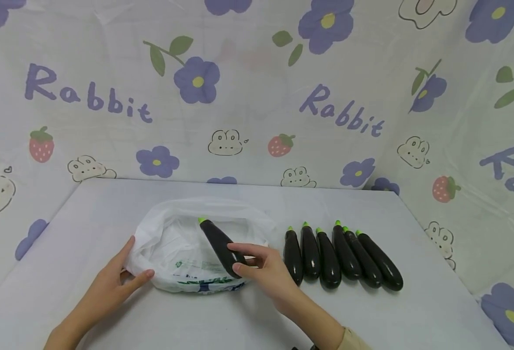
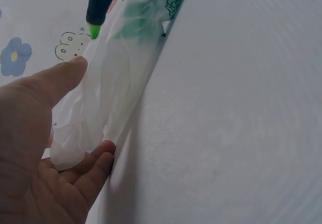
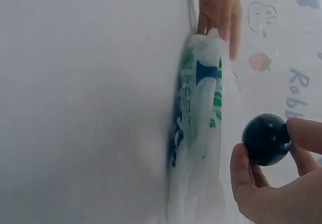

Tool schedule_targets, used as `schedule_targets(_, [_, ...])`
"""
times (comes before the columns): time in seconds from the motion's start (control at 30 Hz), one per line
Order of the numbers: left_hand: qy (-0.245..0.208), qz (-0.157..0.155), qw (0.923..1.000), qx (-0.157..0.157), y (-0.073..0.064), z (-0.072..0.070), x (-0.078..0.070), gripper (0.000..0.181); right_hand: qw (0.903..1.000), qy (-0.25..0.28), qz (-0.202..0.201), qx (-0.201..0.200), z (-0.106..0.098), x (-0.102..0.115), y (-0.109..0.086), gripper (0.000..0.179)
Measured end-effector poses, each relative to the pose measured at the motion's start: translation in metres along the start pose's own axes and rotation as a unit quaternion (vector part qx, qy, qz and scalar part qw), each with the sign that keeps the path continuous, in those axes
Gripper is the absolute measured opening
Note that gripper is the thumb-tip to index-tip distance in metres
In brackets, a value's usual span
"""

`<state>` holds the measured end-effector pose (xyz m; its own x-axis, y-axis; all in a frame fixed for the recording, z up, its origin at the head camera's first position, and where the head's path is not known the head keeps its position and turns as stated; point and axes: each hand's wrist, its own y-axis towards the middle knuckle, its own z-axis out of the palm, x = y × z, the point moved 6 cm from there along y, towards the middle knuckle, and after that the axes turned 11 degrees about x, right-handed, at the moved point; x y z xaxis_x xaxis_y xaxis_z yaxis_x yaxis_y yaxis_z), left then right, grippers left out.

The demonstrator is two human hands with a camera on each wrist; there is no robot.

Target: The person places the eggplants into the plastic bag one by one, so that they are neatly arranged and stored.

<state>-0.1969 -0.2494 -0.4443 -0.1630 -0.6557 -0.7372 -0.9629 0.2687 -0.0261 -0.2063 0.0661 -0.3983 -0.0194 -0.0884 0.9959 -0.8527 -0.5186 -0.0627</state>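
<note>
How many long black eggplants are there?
7: one shiny black eggplant is in the right hand, over the open white plastic bag, and a row of six black eggplants lies on the white tabletop, right of the bag. More could be hidden in the bag's folds.

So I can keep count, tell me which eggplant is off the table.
The eggplant in the right grip, held up over the white bag; the other six in view lie side by side on the table.
</note>
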Motion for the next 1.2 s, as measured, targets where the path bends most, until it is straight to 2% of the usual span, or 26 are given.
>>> schedule_targets(0.3, [-0.006, -0.007, 1.0000, 0.000, 0.000, 0.000, 0.001, 0.090, 0.9982, 0.054, 0.024, 0.007, 0.028, 0.001, 0.028, 0.038])
schedule_targets(0.53, [-0.003, -0.005, 1.0000, -0.005, -0.001, 0.000, -0.001, 0.090, 0.9923, 0.111, 0.055, -0.010, 0.044, -0.005, 0.045, 0.038])
schedule_targets(0.77, [0.004, 0.000, 0.9999, -0.012, -0.002, -0.002, 0.000, 0.090, 0.9929, 0.097, 0.065, -0.025, 0.057, -0.011, 0.061, 0.036])
schedule_targets(0.93, [0.006, 0.001, 0.9999, -0.012, -0.002, -0.003, 0.001, 0.090, 0.9908, 0.105, 0.072, -0.045, 0.067, -0.014, 0.073, 0.034])
schedule_targets(1.2, [-0.006, 0.017, 0.9998, -0.011, -0.001, -0.001, 0.003, 0.090, 0.9891, 0.100, 0.075, -0.079, 0.086, -0.013, 0.087, 0.033])
